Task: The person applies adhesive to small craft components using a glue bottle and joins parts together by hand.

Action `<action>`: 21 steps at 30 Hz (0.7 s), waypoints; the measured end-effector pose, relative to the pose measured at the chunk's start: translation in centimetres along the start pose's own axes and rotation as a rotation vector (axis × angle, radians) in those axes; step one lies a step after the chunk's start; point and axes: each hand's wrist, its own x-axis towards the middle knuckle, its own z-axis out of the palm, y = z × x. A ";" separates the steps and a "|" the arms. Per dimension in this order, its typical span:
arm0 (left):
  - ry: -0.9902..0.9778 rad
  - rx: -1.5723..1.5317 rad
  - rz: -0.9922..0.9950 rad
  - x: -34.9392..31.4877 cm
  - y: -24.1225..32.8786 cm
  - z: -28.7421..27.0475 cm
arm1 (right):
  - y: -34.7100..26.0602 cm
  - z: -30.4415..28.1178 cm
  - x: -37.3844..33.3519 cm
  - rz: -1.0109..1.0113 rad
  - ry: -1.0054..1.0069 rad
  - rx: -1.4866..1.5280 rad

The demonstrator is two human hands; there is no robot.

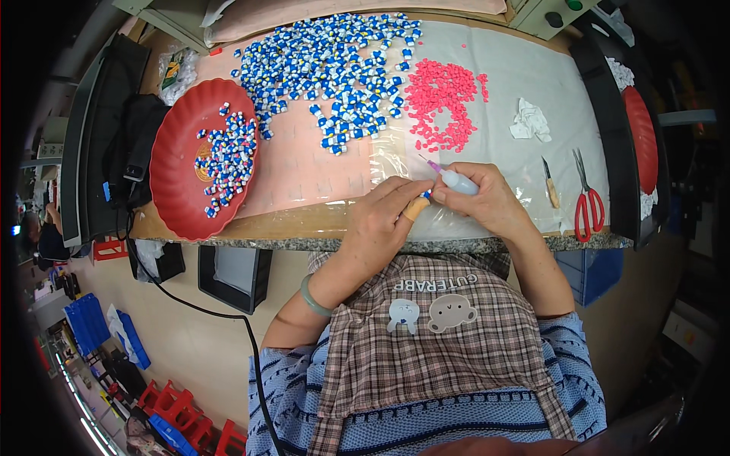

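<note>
Near the table's front edge, my left hand point(380, 220) pinches a small blue-and-white piece point(426, 194) between its fingertips. A tan finger cot point(416, 207) covers one of its fingers. My right hand point(490, 201) is wrapped round a small squeeze bottle point(461, 182) with a purple needle tip point(432, 164), which points up and to the left, away from the piece. Just beyond the hands lies a loose patch of small pink pieces point(443, 99). A large heap of blue-and-white pieces point(319, 61) spreads across the far left.
A red scalloped dish point(171, 163) at the left holds more blue-and-white pieces. To the right lie a crumpled tissue point(530, 121), a wooden-handled pointed tool point(551, 186) and red-handled scissors point(588, 209). A black cable point(198, 305) hangs below the table's left side.
</note>
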 end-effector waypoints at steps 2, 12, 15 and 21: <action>-0.023 -0.028 -0.052 0.0 0.2 -0.1 | 0.1 0.1 0.0 -0.009 0.004 -0.010; 0.037 -0.024 -0.044 -0.4 0.1 0.5 | 0.9 1.6 -0.4 -0.056 0.143 0.024; 0.083 -0.034 -0.054 -0.6 0.2 0.7 | 1.8 2.0 -0.4 -0.148 0.206 -0.077; 0.028 -0.137 -0.054 -0.3 -0.5 0.2 | 1.0 2.1 -0.7 -0.237 0.220 -0.076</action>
